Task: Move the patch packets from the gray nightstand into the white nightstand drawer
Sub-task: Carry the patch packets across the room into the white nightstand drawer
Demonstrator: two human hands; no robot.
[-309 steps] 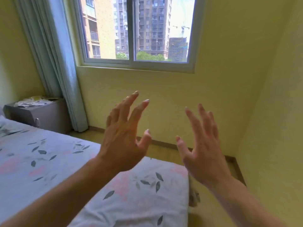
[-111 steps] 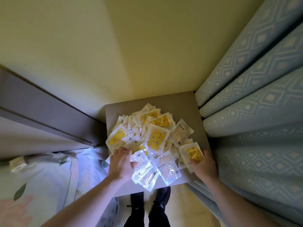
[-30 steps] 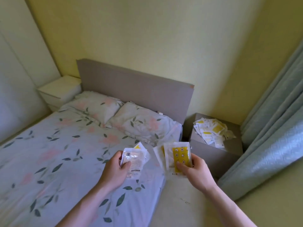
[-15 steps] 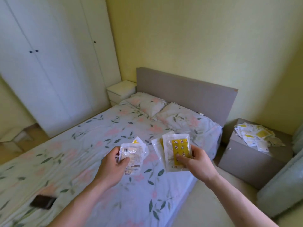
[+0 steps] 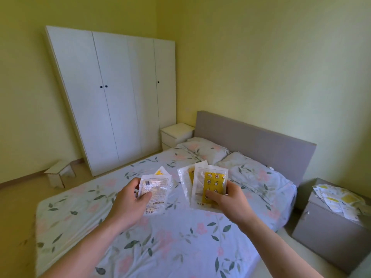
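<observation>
Ahead of both hands the bed (image 5: 160,237) lies wide and flat, blocking the direct way to the white nightstand (image 5: 176,135). Bare floor (image 5: 20,197) left of the grip passes along the wardrobe (image 5: 120,97), with a small stool (image 5: 60,173) there.

Both hands, left (image 5: 128,199) and right (image 5: 230,199), raised forward, fingers curled gripping.

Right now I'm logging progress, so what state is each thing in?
Left hand: holds plastic patch packets.
Right hand: holds yellow-printed patch packets.
White nightstand: drawers closed.
Gray nightstand: door closed, packet pile on top.
White wardrobe: doors closed.
</observation>
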